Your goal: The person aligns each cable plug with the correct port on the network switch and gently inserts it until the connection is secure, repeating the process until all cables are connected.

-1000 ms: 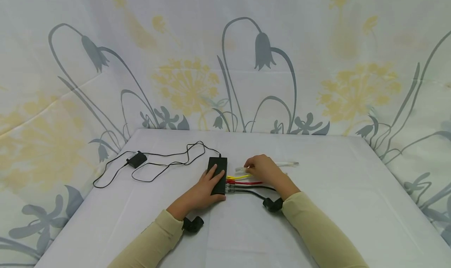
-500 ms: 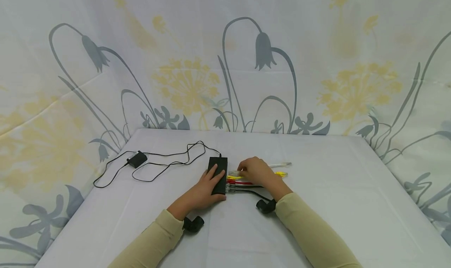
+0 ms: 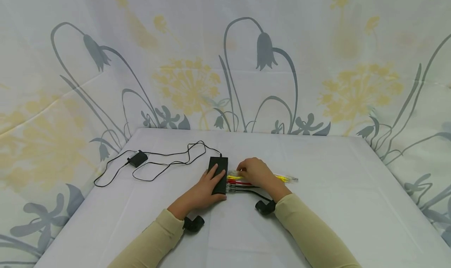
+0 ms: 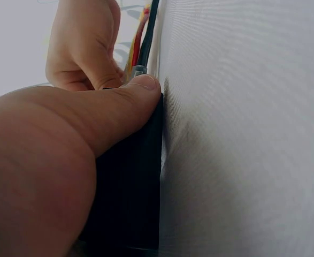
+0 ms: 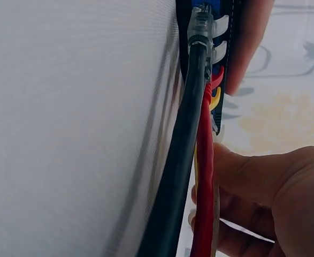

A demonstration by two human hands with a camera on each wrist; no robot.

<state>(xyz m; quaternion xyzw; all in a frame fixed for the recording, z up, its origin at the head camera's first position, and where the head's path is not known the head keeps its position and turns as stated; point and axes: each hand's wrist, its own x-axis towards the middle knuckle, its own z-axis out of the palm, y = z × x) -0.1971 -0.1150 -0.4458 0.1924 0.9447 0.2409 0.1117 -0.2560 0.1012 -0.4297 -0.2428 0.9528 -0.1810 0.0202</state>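
Observation:
A black network switch lies on the white table, its row of ports facing right. My left hand holds it down, fingers spread over the top and the thumb against the near end. Red, yellow and black network cables run out of the ports. Just right of the switch, my right hand pinches a white network cable near its plug, at the far end of the port row. The fingers partly hide the plug, so I cannot tell whether it is inserted.
A power adapter lies to the left, and its thin black cord loops to the back of the switch. Each wrist wears a black camera. A flower-patterned curtain stands behind the table.
My right hand has moved left toward the ports with the white cable. The cable's loose end has swung nearer, over the yellow cable. My left hand stays on the switch.

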